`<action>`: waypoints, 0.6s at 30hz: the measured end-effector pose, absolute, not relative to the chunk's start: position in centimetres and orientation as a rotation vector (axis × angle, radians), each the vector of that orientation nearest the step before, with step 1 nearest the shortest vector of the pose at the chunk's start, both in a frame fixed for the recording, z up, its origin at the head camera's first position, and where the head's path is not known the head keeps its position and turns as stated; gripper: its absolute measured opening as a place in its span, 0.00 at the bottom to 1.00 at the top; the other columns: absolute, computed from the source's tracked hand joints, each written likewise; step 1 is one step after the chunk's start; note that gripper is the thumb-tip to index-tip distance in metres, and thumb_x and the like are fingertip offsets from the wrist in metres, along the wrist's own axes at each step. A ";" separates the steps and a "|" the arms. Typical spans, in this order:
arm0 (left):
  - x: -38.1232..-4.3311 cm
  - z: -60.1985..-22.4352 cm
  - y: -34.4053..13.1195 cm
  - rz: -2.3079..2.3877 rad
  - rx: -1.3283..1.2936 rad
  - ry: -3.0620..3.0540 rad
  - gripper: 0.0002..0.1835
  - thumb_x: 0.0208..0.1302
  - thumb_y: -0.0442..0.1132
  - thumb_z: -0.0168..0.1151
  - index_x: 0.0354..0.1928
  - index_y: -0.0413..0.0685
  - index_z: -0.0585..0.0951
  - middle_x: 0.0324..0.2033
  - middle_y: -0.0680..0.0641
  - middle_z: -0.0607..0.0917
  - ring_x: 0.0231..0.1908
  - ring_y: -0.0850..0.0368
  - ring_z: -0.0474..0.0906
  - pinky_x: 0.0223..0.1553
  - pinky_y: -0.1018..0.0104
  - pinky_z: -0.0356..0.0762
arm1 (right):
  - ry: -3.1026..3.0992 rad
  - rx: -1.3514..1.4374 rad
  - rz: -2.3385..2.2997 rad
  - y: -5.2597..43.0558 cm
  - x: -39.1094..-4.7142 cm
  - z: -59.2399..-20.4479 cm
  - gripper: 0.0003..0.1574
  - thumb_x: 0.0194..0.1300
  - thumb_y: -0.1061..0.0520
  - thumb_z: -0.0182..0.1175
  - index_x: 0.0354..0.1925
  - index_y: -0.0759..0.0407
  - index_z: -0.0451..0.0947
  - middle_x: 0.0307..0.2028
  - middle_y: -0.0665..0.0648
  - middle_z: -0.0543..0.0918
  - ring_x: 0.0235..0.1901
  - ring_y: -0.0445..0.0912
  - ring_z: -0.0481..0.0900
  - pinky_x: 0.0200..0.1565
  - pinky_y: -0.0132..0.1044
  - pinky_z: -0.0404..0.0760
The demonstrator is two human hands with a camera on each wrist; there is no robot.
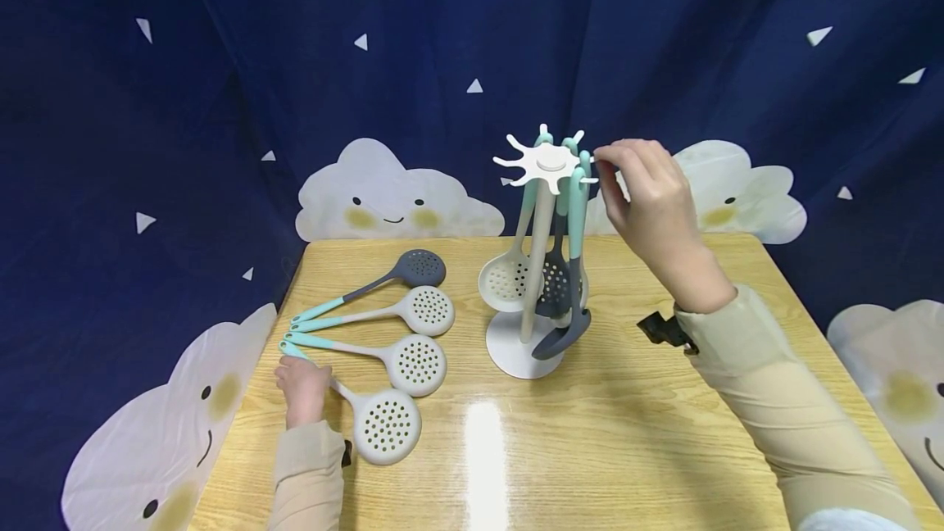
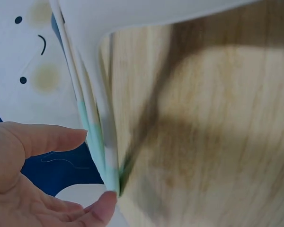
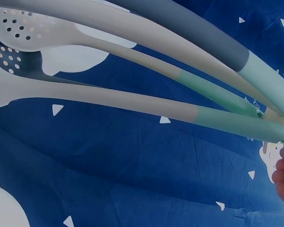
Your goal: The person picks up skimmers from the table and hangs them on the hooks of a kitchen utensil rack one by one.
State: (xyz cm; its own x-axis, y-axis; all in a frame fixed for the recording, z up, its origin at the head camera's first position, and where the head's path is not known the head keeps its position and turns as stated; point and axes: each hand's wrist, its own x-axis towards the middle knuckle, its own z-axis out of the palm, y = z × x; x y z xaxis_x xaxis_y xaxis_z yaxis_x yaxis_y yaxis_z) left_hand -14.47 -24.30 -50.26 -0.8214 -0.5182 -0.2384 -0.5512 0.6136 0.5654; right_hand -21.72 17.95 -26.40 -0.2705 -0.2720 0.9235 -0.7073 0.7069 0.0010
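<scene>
My right hand (image 1: pixel 652 195) pinches at the tip of a hook arm on the white utensil rack (image 1: pixel 534 269), right beside a hanging handle. In the right wrist view its fingertips meet the turquoise end of a pale-necked utensil (image 3: pixel 151 105). A pale slotted spoon (image 1: pixel 506 279), a dark slotted utensil (image 1: pixel 551 285) and a dark ladle (image 1: pixel 564 341) also hang there. My left hand (image 1: pixel 304 386) lies at the handle end of the nearest pale skimmer (image 1: pixel 387 426). In the left wrist view a fingertip touches that end (image 2: pixel 112 182), the thumb standing apart.
Two more pale skimmers (image 1: pixel 416 365) (image 1: pixel 428 310) and a dark skimmer (image 1: pixel 420 267) lie left of the rack, handles leftward. The wooden table (image 1: pixel 627 449) ends at a blue curtain (image 1: pixel 413 39) with cloud shapes.
</scene>
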 end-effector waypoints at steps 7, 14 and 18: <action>-14.3 -50.8 -24.4 0.995 -0.909 2.754 0.36 0.51 0.30 0.51 0.54 0.10 0.46 0.46 0.15 0.59 0.48 0.22 0.60 0.52 0.38 0.61 | -1.842 0.766 0.517 17.9 -21.8 -26.5 0.06 0.58 0.71 0.54 0.36 0.70 0.76 0.32 0.65 0.79 0.33 0.58 0.74 0.37 0.47 0.74; -14.0 -51.1 -24.5 1.098 -0.913 2.675 0.35 0.55 0.33 0.49 0.54 0.12 0.47 0.46 0.18 0.59 0.47 0.24 0.61 0.49 0.38 0.64 | -1.843 0.766 0.519 17.9 -21.8 -26.5 0.06 0.59 0.70 0.53 0.36 0.70 0.75 0.32 0.65 0.79 0.34 0.58 0.74 0.38 0.46 0.74; -14.0 -51.5 -24.6 1.114 -0.909 2.682 0.32 0.54 0.34 0.49 0.52 0.12 0.50 0.45 0.18 0.60 0.45 0.25 0.64 0.48 0.39 0.66 | -1.850 0.763 0.518 17.9 -21.8 -26.5 0.06 0.59 0.70 0.54 0.37 0.70 0.75 0.32 0.65 0.79 0.34 0.58 0.74 0.38 0.46 0.74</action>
